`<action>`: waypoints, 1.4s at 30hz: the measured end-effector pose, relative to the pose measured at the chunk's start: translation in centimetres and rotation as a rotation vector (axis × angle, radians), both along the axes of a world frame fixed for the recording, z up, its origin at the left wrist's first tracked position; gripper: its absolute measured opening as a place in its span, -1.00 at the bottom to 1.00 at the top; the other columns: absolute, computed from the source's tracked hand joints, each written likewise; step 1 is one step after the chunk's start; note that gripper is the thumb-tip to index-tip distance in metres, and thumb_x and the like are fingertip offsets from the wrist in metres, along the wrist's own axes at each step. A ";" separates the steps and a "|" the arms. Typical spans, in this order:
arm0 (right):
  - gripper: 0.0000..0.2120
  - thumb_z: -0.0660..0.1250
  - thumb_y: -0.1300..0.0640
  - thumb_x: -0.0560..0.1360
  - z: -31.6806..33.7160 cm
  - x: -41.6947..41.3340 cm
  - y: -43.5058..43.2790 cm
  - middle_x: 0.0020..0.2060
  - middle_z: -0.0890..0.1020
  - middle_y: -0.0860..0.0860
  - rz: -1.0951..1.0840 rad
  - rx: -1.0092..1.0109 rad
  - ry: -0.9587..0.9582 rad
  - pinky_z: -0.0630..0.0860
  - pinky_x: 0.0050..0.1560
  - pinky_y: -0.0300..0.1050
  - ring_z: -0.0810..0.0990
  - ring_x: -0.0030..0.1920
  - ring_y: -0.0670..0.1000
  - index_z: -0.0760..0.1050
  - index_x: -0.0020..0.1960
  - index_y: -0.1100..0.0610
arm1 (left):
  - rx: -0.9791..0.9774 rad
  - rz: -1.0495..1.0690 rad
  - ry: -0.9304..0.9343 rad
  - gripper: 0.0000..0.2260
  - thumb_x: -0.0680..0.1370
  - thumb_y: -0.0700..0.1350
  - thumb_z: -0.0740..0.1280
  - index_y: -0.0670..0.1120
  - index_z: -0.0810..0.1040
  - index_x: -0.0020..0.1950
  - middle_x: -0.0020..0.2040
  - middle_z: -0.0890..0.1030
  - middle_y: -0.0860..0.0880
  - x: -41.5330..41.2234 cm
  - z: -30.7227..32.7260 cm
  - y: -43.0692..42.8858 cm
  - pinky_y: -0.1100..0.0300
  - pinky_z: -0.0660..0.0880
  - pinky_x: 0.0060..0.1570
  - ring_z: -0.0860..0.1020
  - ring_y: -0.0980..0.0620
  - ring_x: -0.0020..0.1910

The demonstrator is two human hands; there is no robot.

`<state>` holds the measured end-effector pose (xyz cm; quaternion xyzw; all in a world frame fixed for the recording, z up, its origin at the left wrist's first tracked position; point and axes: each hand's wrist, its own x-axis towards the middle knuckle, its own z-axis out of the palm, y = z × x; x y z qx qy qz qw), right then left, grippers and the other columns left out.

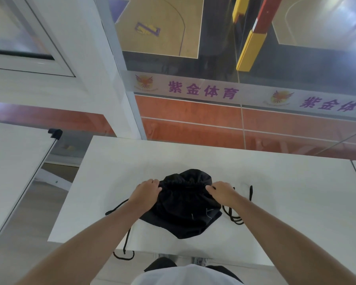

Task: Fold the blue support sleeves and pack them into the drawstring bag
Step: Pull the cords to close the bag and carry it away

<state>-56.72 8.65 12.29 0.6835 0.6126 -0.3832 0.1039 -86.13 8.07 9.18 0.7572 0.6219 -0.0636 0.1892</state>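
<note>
A black bag (185, 204) sits on a white table (286, 192), about midway between the table's left and right ends and closer to the near edge than the far one. Its mouth faces the far side and is gathered into tight puckers; the body bulges up behind the mouth, and the flat bottom corner points toward the near edge. What is inside is hidden.

The left hand (146, 192) grips the gathered rim on the bag's left side, fingers curled onto the cloth and thumb pressed in on top. The right hand (222, 192) grips the rim on the right side in the same way, fingers bent round the fabric. The two hands are apart, with the puckered mouth stretched between them.

A black left cord (116, 208) runs out from under the left wrist across the table. Another length of it drops over the near edge and ends in a loop (123, 257) hanging below the tabletop. The right cord (233, 218) lies in loops just beside the bag, under the right forearm, and one strand (251, 192) runs toward the far side.

A white board (14, 165) stands to the left of the table. Beyond the far edge is a glass wall with a strip of purple characters (203, 91), and through it a court floor (162, 27) and a yellow pad (251, 50) show.
</note>
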 end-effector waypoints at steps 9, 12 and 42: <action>-0.72 0.32 0.03 0.58 2.9 3.4 0.6 -0.38 0.51 0.00 -0.204 0.119 0.158 0.34 -0.34 -0.21 0.41 -0.39 -0.04 0.64 -0.06 0.25 | -0.061 0.041 -0.317 -0.74 0.68 -0.02 0.13 -0.11 0.45 -0.13 -0.20 0.52 -0.01 -1.1 3.8 1.0 0.08 0.47 -0.11 0.49 0.01 -0.20; -0.77 0.31 0.03 0.59 3.8 4.6 1.1 -0.34 0.59 -0.04 -0.207 0.155 0.173 0.38 -0.30 -0.22 0.49 -0.33 -0.06 0.65 -0.08 0.15 | -0.054 0.026 -0.342 -0.76 0.67 -0.07 0.15 -0.10 0.47 -0.14 -0.20 0.52 0.02 -1.6 4.7 1.6 0.14 0.45 -0.11 0.48 0.07 -0.20; -0.11 0.42 -0.12 0.45 -3.4 -1.0 6.2 0.53 0.29 0.00 0.442 0.143 0.073 0.28 0.43 0.16 0.32 0.45 0.15 0.00 0.61 -0.01 | 0.009 0.031 -0.009 -0.48 0.56 0.14 0.31 -0.08 0.36 0.44 0.29 0.55 -0.03 10.1 -1.0 3.9 0.02 0.21 0.43 0.48 -0.04 0.29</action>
